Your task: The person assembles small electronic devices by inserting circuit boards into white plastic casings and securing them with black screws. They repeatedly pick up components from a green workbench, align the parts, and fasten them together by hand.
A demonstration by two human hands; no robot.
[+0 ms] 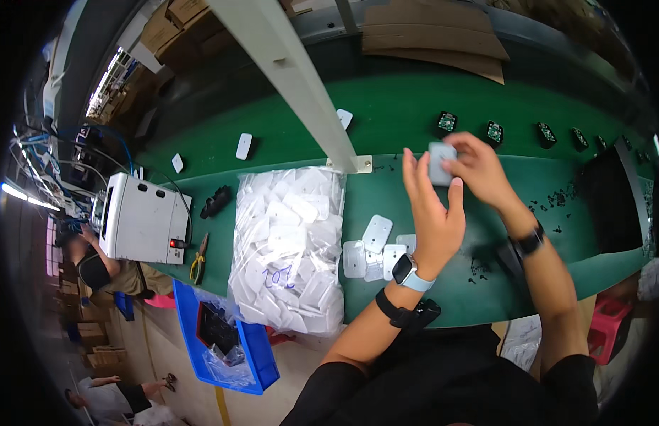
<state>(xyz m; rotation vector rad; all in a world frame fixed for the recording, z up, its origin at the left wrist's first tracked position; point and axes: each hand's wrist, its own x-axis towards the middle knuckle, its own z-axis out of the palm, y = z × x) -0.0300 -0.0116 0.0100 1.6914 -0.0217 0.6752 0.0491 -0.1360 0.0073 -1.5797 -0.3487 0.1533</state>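
Note:
A light grey rounded rectangular plastic cover [439, 165] is raised over the green worktop's far edge. My right hand [480, 170] pinches it from the right, thumb on its face and fingers behind its upper edge. Just below and left of the cover is my left hand [436, 224], with fingers stretched up and thumb apart; whether its fingertips touch the cover I cannot tell. Several loose white covers [378, 233] lie on the worktop left of my left wrist. Beside them stands a large clear bag [287, 248] packed with similar white pieces.
Black housings with green circuit boards [494, 133] sit along the green belt beyond the worktop. Small black screws [557, 197] lie scattered at the right, near a black tray [613, 202]. A metal post [301, 78] rises ahead. Yellow-handled pliers [199, 261] and a white machine [145, 220] are at left.

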